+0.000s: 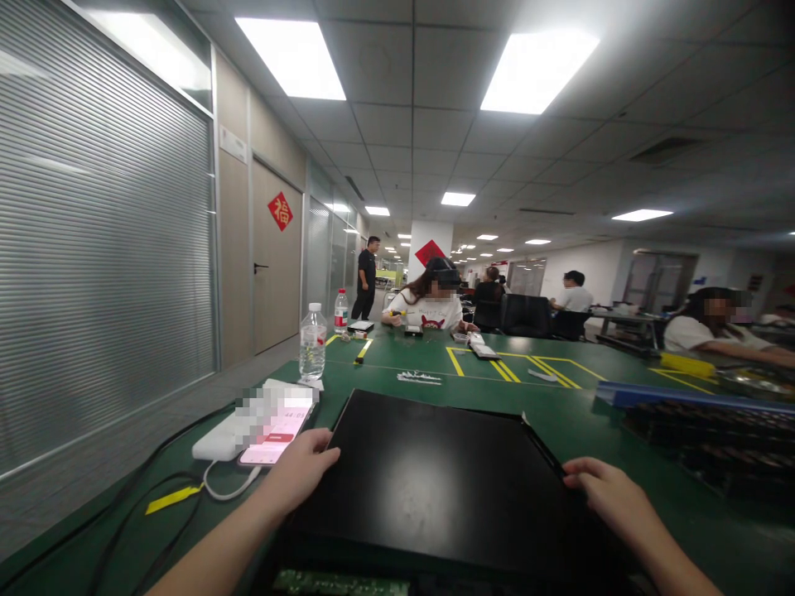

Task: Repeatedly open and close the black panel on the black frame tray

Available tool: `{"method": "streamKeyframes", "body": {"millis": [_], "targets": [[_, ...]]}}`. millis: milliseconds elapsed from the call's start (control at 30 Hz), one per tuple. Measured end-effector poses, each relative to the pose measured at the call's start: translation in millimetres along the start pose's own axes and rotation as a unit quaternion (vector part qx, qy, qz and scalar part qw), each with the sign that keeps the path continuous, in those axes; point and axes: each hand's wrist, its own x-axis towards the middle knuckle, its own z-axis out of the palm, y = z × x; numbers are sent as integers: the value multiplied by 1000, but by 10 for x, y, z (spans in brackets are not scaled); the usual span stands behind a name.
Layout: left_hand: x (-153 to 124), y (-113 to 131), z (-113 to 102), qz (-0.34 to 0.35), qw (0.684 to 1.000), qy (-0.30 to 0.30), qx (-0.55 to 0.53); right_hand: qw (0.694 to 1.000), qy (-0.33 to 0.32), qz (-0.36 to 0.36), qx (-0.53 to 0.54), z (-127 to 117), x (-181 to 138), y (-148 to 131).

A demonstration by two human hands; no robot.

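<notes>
A wide black flat panel (422,472) lies tilted in front of me, its smooth face showing a blurred light reflection. My left hand (310,463) grips its left edge, with the thumb over the face. At the opposite edge my right hand (599,484) is closed on the rim, fingertips curled against it. Below the near edge of the panel, part of a green circuit board (341,582) shows. The undersides of both hands' grips are hidden.
Left on the green table (497,393) are a lit phone (279,439), a white box-shaped device (217,434), cables and a water bottle (312,343). Dark stacked parts (708,439) lie right, by a blue strip (689,397). A person (428,306) sits across.
</notes>
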Motion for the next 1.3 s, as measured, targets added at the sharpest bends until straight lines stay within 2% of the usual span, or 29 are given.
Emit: {"method": "streamKeyframes", "body": {"millis": [67,200,333,500,633,967,1200,1300], "targets": [[2,-3,10,28,996,7,82,1000,3,0,-8,0,2,-5],[27,-57,7,34,982,75,171,1000,1,-3,-17,-7,-12,-37],[18,-78,-10,17,986,96,135,1000,5,4,-18,-15,-39,-75],[-14,-77,-13,26,996,62,55,1000,7,3,-23,-3,-22,-55],[8,-140,-16,28,992,87,85,1000,2,-12,-12,16,22,0],[29,-194,-3,30,984,81,159,1000,-5,-22,6,40,47,30],[13,-161,-16,28,991,58,114,1000,-12,-25,7,36,48,35],[22,-186,-16,31,990,57,126,1000,-13,-22,7,35,53,39]]}}
